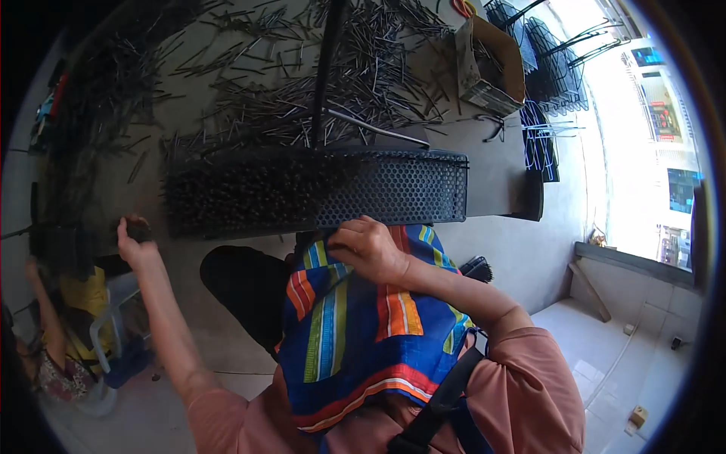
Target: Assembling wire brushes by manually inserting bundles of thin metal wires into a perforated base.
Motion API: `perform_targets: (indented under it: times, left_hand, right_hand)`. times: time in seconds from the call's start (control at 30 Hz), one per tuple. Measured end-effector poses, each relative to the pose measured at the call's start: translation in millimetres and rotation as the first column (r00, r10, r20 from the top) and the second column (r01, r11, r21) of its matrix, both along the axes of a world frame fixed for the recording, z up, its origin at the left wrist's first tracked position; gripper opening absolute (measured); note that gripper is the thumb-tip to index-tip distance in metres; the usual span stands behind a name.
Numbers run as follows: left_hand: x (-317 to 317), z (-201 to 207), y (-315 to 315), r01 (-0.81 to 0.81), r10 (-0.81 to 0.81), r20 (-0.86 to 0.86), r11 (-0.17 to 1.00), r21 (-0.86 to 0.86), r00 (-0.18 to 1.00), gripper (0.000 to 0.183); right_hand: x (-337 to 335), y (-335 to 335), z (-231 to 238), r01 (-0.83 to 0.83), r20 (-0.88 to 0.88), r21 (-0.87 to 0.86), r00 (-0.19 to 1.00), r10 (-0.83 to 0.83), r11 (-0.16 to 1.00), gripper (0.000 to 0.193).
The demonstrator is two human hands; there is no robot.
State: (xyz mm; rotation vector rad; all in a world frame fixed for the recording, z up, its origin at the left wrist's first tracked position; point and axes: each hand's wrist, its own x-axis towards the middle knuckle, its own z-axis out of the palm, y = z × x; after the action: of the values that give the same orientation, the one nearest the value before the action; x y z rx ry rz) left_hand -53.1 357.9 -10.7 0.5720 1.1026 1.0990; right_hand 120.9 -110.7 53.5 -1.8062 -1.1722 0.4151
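Observation:
A long black perforated rack (397,189) lies along the table edge in front of me. Dark thin rods stand packed in its left part; round holes show bare in the right part. Off the rack's left end, my left hand (138,246) is closed around something small and dark that I cannot make out. My right hand (369,248) is closed, fingers curled and pointing left, just below the rack's near edge over my striped apron (355,333). Whatever its fingertips may hold is hidden. Beyond the rack, many loose thin metal rods (363,68) lie scattered across the table.
A dark upright bar (325,83) rises behind the rack. An open cardboard box (491,68) stands at the far right of the table, beside black wire racks (556,60). At the left, another person's arm (49,303) shows near a pale chair (106,325).

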Motion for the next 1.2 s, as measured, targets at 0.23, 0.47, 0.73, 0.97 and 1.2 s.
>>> perform_targets:
  times: [0.23,0.47,0.73,0.97,1.2]
  left_hand:
    - [92.1,106.0,-255.4,0.413,-0.440,0.307,0.898,0.150,0.844,0.037]
    - [132.2,74.5,-412.3,0.611,-0.565,0.323,0.790,-0.055,0.759,0.016]
    - [130.9,61.9,-429.1,0.927,-0.892,0.254,0.354,-0.127,0.375,0.019]
    - [145.6,60.9,-435.0,0.935,-0.933,0.164,0.284,-0.212,0.321,0.019]
    - [148.5,54.3,-436.3,0.921,-0.929,0.117,0.319,-0.224,0.350,0.014]
  right_hand:
    - [-16.1,43.5,9.3,0.333,-0.872,0.023,0.468,-0.144,0.943,0.040]
    - [-1.7,5.4,10.1,0.681,-0.951,0.077,0.269,-0.151,0.728,0.034]
    - [40.7,-77.0,17.1,0.533,-0.938,-0.136,0.203,-0.282,0.835,0.009]
    - [58.9,-100.0,13.0,0.489,-0.934,-0.126,0.235,-0.270,0.863,0.014]
    - [75.4,-107.1,-1.3,0.302,-0.902,-0.142,0.352,-0.249,0.943,0.012]
